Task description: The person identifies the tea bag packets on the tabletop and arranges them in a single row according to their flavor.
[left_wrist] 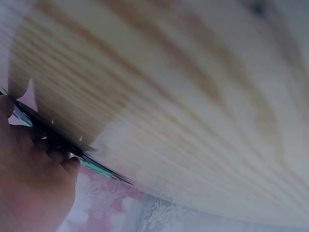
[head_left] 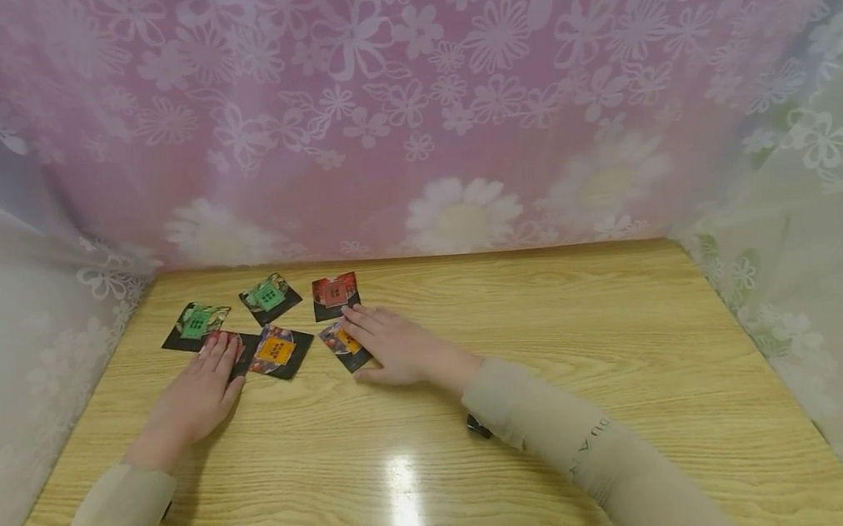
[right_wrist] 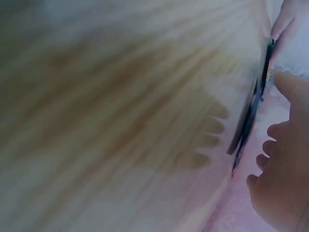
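head view: both hands lie flat, left hand (head_left: pixel 195 391) and right hand (head_left: pixel 391 345) half-covering cards (head_left: pixel 276 350).

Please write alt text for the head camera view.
Two hands lie flat on square picture cards on a wooden table: the left hand on a red card, the right hand on an orange card.

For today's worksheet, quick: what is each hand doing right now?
Left hand: open, fingers flat on a red-marked card.
Right hand: open, fingers flat on an orange-marked card.
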Motion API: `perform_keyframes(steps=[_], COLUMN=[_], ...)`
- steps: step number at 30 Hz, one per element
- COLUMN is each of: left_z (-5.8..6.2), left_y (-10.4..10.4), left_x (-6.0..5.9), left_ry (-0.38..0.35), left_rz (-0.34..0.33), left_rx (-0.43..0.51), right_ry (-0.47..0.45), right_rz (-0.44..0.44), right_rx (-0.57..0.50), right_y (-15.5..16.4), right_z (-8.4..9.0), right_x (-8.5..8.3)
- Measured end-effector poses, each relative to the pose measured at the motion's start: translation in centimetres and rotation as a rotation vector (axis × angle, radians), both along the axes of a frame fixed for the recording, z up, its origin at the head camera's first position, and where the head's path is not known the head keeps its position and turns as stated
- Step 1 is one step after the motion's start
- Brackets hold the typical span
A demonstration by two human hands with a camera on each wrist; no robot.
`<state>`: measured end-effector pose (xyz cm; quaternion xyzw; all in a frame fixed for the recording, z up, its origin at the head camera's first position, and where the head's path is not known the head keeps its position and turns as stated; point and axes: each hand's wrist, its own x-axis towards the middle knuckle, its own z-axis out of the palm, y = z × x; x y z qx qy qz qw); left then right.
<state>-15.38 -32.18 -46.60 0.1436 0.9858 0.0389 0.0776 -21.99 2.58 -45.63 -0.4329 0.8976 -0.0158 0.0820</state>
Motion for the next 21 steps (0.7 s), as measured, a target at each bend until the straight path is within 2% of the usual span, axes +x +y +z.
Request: perform_keyframes(steps=[10,21], left_z=[0.2,-0.3], left_y=[0.3,0.0], left_x=[0.0,-0.1], left_ry=[-0.004,-0.008], left_rz=[-0.003,0.004], left_rx=[-0.001,0.022], right_ry=[-0.026,-0.061], right_rz=[0.051,0.033], right_rx=[0.125,0.106], right_y=[-1.4,0.3], right_z=[-0.2,-0.4], right_x=[-0.5,-0.1])
